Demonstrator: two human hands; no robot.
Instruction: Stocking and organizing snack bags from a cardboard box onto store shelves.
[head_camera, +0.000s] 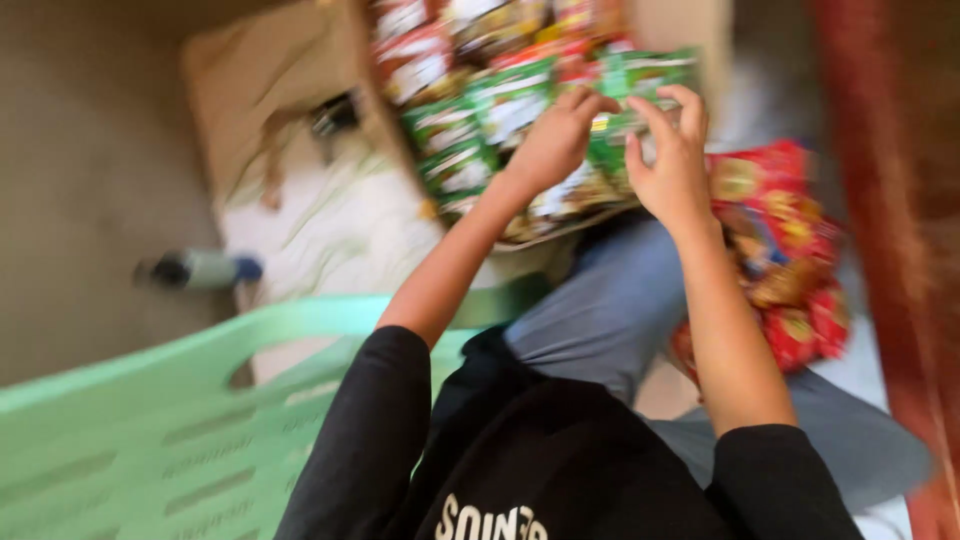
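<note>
An open cardboard box (372, 110) at the top holds several green and red snack packets. My left hand (552, 142) reaches into it, fingers curled over a green packet (615, 128) in the middle of the box. On the other side of the same packet is my right hand (672, 165), with thumb and fingers bent around its edge. The picture is blurred, so the exact grip is hard to make out. Both arms wear black sleeves pushed up to the elbows.
A heap of red snack packets (785, 245) lies right of my grey-trousered leg (610, 310). A pale green slatted plastic chair or crate (170, 420) fills the lower left. A small dark-and-grey bottle-like object (200, 268) lies on the floor at left, beside a white patterned cloth (340, 225).
</note>
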